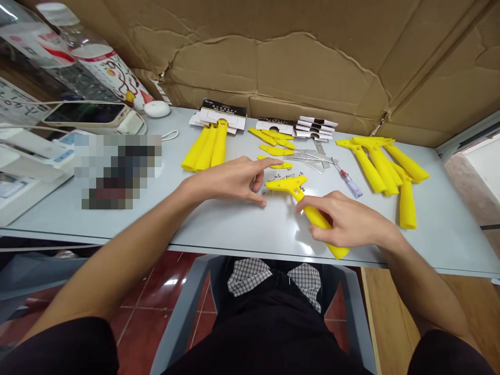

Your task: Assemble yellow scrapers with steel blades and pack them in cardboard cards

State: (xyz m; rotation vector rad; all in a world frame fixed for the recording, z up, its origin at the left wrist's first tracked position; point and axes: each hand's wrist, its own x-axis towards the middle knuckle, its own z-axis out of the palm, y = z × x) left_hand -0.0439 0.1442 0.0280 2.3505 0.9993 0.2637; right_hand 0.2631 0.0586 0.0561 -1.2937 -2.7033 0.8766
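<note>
My right hand (344,217) grips a yellow plastic scraper handle (317,216) between thumb and fingers, its wide T-shaped head pointing away from me. My left hand (234,179) hovers with fingers apart and nothing visible in them. Its index finger reaches toward a small yellow cover piece (282,165). Tiny screws (287,176) lie scattered around the head of the handle. Beyond them are more yellow covers (275,150), flat metal blades (312,158) and a screwdriver (350,183) with a clear handle.
Several yellow scraper handles (377,164) lie at the right. Others with card packaging (219,109) rest at the back left, near stacked cards (314,127). A phone (89,113), a white mouse (157,108) and bottles (105,65) stand left. Cardboard (312,67) walls the back.
</note>
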